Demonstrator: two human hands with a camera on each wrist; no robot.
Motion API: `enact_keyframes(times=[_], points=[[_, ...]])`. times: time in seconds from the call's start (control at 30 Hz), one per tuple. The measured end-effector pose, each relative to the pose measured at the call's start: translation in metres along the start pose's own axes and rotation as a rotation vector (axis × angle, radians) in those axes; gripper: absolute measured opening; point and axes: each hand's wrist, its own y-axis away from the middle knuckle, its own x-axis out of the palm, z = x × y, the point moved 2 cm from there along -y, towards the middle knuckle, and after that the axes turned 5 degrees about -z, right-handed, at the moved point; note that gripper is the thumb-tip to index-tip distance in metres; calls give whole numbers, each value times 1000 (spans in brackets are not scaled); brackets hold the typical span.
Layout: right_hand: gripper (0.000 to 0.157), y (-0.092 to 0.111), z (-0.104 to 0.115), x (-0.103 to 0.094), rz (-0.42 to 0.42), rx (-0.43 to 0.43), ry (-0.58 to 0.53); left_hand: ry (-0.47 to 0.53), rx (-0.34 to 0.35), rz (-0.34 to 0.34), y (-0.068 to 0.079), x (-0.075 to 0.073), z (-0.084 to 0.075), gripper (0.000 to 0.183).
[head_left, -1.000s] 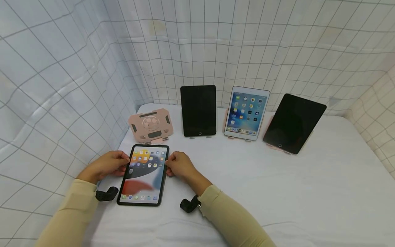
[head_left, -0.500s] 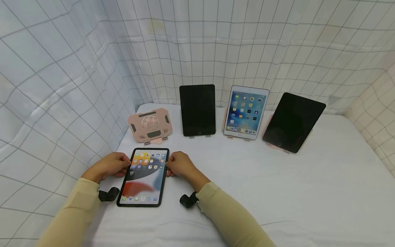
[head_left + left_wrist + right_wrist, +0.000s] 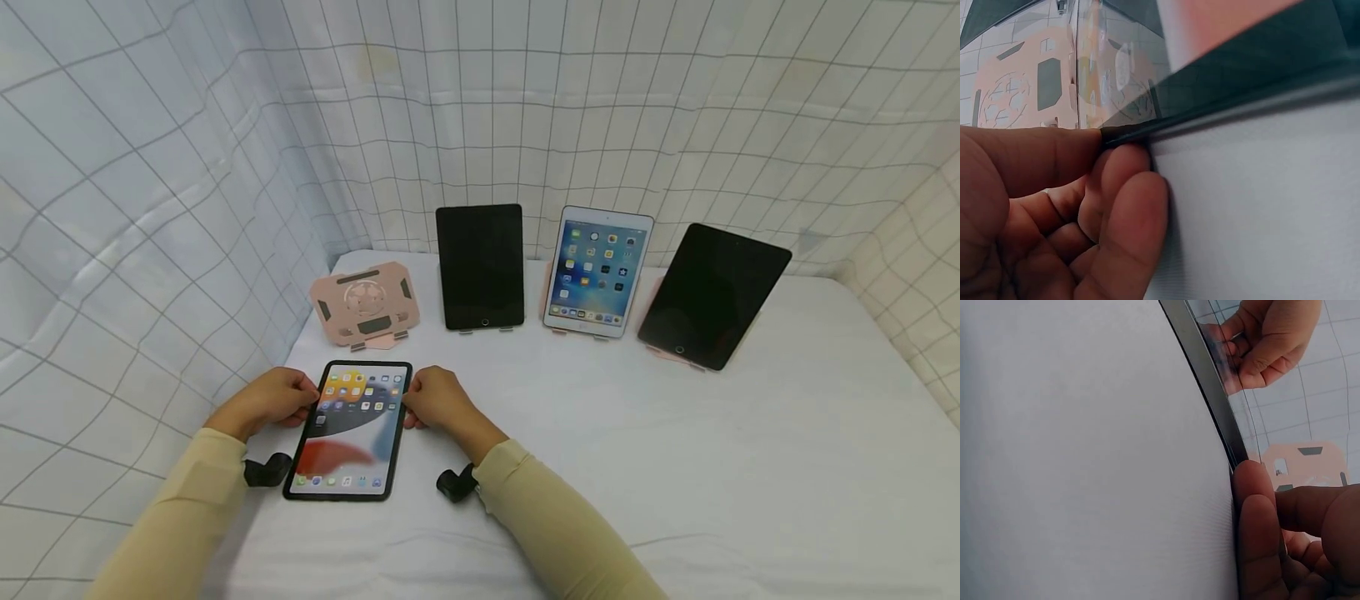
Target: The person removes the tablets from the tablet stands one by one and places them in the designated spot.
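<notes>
Thumb and fingers of the left hand (image 3: 272,398) are pinched on the left edge of a black-rimmed rectangular tablet (image 3: 348,450) with a lit, multicoloured screen. Its right edge is pinched likewise by the right hand (image 3: 437,398). The tablet is held face up over a smooth white cloth surface (image 3: 570,467); whether its lower end is supported there cannot be told. Both arms are covered by beige fabric sleeves (image 3: 562,521). Just beyond the tablet's top edge, a pink slotted stand (image 3: 366,304) with a round cutout is set. Farther right, a black tablet with a dark screen (image 3: 482,267), a white-framed tablet with a lit blue screen (image 3: 597,271) and a tilted black tablet (image 3: 716,296) are propped in a row. White grid-patterned fabric (image 3: 487,100) is hung behind.
</notes>
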Motion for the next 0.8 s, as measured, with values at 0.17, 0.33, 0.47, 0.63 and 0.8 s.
enact_keyframes(times=[0.17,0.33,0.47,0.63,0.8], points=[[23,-1,-1,0,5,4,-12,-17,-12,-13,-1,1,-1,12],[23,-1,-1,-2,9,8,-9,-28,-14,-20,0,1,-2,11],[21,-2,-2,-4,30,39,-77,-74,5,-37,0,0,-5,11],[17,-3,-3,-16,65,48,-168,-236,97,-124,3,-5,-18,12],[15,-6,-5,-41,6,-31,-207,-248,192,-191,3,-7,-44,18]])
